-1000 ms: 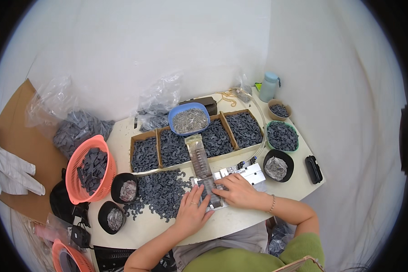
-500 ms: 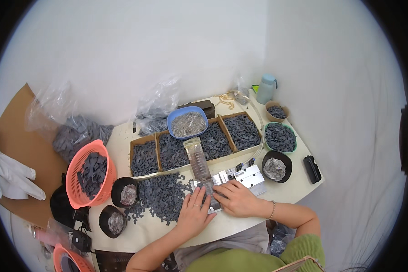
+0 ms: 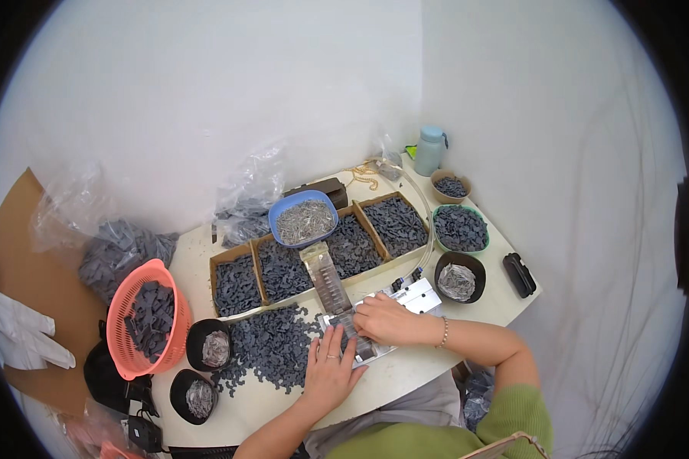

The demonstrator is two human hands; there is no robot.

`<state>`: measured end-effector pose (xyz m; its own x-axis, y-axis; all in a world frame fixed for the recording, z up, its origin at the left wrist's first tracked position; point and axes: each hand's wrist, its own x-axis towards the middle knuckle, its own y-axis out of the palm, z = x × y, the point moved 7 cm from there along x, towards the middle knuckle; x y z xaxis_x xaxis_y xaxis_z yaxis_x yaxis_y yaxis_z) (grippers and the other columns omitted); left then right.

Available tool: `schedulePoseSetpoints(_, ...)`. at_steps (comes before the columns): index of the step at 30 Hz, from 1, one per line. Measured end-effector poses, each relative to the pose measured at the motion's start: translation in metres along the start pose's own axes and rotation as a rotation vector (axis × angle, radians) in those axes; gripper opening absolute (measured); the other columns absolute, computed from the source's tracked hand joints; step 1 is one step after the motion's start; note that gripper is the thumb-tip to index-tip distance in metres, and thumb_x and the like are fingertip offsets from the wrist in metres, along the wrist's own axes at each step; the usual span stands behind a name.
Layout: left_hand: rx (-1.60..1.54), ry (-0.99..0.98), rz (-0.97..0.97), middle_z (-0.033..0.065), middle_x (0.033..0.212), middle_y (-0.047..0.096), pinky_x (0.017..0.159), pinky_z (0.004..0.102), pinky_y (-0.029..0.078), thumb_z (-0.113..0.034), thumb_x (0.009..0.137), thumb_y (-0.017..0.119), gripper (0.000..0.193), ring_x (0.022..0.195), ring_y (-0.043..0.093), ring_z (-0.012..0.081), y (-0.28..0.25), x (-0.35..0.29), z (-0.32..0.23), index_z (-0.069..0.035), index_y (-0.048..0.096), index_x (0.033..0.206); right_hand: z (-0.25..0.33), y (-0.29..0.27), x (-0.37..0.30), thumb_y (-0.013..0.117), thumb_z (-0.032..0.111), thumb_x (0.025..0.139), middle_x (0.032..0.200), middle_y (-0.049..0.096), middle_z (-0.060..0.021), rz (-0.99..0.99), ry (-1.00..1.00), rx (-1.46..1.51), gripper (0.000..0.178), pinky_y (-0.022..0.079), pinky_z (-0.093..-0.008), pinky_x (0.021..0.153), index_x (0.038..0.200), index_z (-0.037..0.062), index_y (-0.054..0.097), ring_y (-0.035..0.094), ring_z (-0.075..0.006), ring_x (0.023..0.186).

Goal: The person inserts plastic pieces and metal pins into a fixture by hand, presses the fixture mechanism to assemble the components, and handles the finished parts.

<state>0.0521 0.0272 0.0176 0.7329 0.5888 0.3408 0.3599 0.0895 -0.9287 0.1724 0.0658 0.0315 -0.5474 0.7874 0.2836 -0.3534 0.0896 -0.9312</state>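
Note:
A silvery metal fixture [image 3: 419, 296] lies near the table's front edge, with a clear ridged plastic strip [image 3: 327, 284] running away from its left end. My left hand [image 3: 329, 372] rests with its fingers stretched out along the fixture's left side. Over the fixture's middle, my right hand [image 3: 386, 319] has its fingers curled down and drawn together; whatever they may hold is hidden beneath them. A dark grey section [image 3: 366, 351] of the fixture shows between the hands. Loose small dark grey parts [image 3: 272, 348] are heaped just left of my left hand.
A divided cardboard tray [image 3: 250, 274] of grey parts spans the table behind, and a blue bowl [image 3: 277, 232] of metal pins sits on it. Black bowls [image 3: 196, 334] and a coral basket [image 3: 115, 325] stand left. A black bowl [image 3: 478, 289], green bowl [image 3: 439, 243] and bottle [image 3: 430, 153] stand right.
My right hand's fingers have curled in from a more spread pose, and it has shifted slightly up and left over the fixture. My left hand stays at the fixture's side. The whole view has tilted slightly.

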Motion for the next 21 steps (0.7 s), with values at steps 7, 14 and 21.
schedulePoseSetpoints(7, -0.025, -0.031, -0.026, 0.0227, 0.138, 0.041, 0.104, 0.0535, 0.028, -0.042, 0.083, 0.064, 0.058, 0.13, 0.036, 0.0373, 0.003, -0.002, 0.004, -0.003, 0.054, 0.125, 0.0, 0.013, 0.018, 0.066, 0.019, 0.077, 0.085, 0.06, -0.0066, 0.083, -0.001, -0.078, 0.015, 0.041, -0.0372, 0.076, 0.081, 0.0062, 0.061, 0.057, -0.0242, 0.086)
schedulePoseSetpoints(14, -0.132, -0.076, -0.041, 0.0212, 0.139, 0.04, 0.106, 0.0544, 0.024, -0.038, 0.081, 0.065, 0.061, 0.131, 0.034, 0.0378, 0.007, -0.001, 0.005, 0.0, 0.05, 0.128, -0.013, -0.006, 0.028, 0.067, 0.02, 0.077, 0.081, 0.061, -0.0058, 0.07, 0.076, 0.093, 0.012, 0.042, -0.0379, 0.074, 0.08, 0.0104, 0.061, 0.058, -0.0256, 0.084)
schedulePoseSetpoints(21, -0.055, -0.117, -0.041, 0.0216, 0.138, 0.041, 0.106, 0.0555, 0.024, -0.041, 0.083, 0.063, 0.055, 0.132, 0.034, 0.0368, 0.004, 0.006, 0.017, -0.005, 0.055, 0.125, -0.059, -0.041, 0.057, 0.065, 0.017, 0.081, 0.079, 0.059, -0.0062, -0.265, 0.224, 0.125, 0.011, 0.042, -0.0388, 0.078, 0.085, 0.0069, 0.061, 0.055, -0.0279, 0.085)
